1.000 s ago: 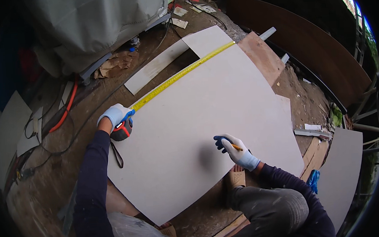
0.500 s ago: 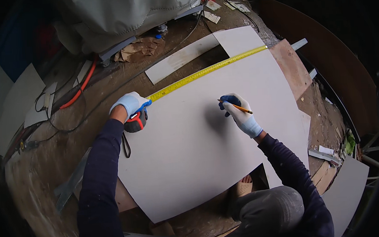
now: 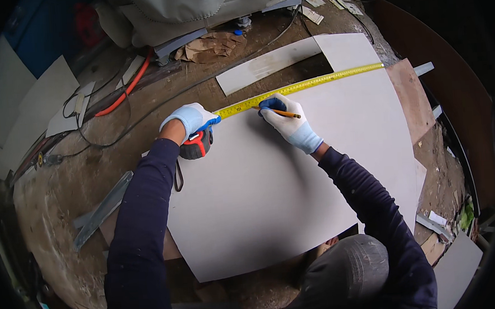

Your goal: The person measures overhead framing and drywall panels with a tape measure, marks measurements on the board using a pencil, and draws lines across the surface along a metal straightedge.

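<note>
Tape measure (image 3: 322, 81) is lying to the right of my left grip (image 3: 191, 119), and I am seeing its yellow blade stretching along the far edge of a large white board (image 3: 272, 192). Its long axis is running from the left grip rightward and slightly away, passing just beyond the right grip (image 3: 292, 124); its free end is pointing right, finishing beside a reddish-brown panel (image 3: 411, 99). My left grip is holding the near end of the blade, fingers folded over it, and the red-and-black case (image 3: 192, 150) is showing just beneath. A dark strap (image 3: 178, 178) is trailing below the case.

My right grip is pinching a yellow pencil (image 3: 287, 114); the pencil's long axis is slanting across that grip, its tip pointing left, at the blade's near edge. I am not managing to tell whether the tip is touching.

Nearer than the right grip, a bent knee (image 3: 345, 267) is showing past the board. Beyond both grips, a narrow pale strip (image 3: 270, 65) is lying, with crumpled brown paper (image 3: 212, 46) resting farther off. Left of the left grip, an orange hose (image 3: 125, 95) is curving farther away, and a grey metal strip (image 3: 102, 213) is lying nearer.
</note>
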A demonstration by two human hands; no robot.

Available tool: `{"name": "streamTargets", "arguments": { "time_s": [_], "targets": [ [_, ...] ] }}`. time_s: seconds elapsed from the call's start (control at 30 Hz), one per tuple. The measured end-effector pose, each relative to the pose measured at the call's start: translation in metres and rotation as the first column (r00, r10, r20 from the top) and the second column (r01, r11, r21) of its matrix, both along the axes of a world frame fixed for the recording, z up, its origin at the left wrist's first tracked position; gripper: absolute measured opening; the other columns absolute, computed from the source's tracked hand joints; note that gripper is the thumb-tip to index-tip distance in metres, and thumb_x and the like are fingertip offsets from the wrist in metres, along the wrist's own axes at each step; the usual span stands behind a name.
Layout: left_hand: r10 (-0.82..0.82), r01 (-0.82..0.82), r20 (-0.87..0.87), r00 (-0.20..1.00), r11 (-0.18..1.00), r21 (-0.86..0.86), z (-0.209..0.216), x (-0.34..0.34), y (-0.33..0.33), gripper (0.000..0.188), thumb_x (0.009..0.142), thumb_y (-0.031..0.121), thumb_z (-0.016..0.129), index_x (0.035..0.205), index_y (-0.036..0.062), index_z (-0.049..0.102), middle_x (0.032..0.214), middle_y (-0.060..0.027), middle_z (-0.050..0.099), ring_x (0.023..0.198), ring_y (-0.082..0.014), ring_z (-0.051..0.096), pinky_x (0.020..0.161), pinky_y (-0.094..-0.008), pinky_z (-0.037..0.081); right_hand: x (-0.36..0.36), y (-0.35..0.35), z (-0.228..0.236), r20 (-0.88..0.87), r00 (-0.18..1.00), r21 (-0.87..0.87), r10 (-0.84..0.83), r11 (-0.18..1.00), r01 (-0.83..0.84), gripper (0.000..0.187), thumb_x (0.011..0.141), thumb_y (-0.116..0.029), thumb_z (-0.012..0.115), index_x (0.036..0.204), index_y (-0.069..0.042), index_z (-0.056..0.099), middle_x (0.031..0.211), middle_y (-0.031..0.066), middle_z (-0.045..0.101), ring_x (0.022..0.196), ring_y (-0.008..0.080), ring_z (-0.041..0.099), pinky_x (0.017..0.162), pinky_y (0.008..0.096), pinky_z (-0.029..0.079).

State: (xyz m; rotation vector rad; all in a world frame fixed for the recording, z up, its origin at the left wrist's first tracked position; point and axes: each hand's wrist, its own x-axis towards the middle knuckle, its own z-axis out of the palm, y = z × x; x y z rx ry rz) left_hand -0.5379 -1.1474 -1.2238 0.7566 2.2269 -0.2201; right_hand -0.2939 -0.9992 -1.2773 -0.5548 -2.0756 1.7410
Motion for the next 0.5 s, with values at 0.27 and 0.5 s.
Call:
{"name": "streamTargets", "arguments": {
  "time_s": [0.27, 0.5],
  "targets": [
    [0.021, -0.021, 0.007, 1.0, 1.0, 0.01, -0.003, -0.004, -0.005, 0.049, 0.096, 0.057, 0.066, 0.093, 0.0127, 0.087, 0.087, -0.0089, 0.081, 0.072, -0.0231, 0.073, 0.07, -0.0361, 0.056, -0.009, -0.023, 0.004, 0.055, 0.998, 0.202, 0.018, 0.979, -0.029, 0.02, 0.096, -0.017, 0.075, 0.108, -0.001, 0.072, 0.092, 0.0137, 0.078, 0.08, 0.0213, 0.075, 0.079, 0.0331, 0.058],
    [0.059, -0.06, 0.097, 0.994, 0.998, 0.012, 0.005, -0.009, -0.01, 0.051, 0.094, 0.06, 0.07, 0.091, 0.0108, 0.085, 0.081, -0.0059, 0.078, 0.066, -0.0194, 0.069, 0.068, -0.0346, 0.054, -0.006, -0.025, -0.005, 0.027, 1.0, 0.18, -0.011, 0.984, 0.006, 0.019, 0.095, -0.018, 0.075, 0.106, -0.003, 0.074, 0.089, 0.0159, 0.077, 0.075, 0.0221, 0.074, 0.075, 0.0334, 0.057]
  ]
}}
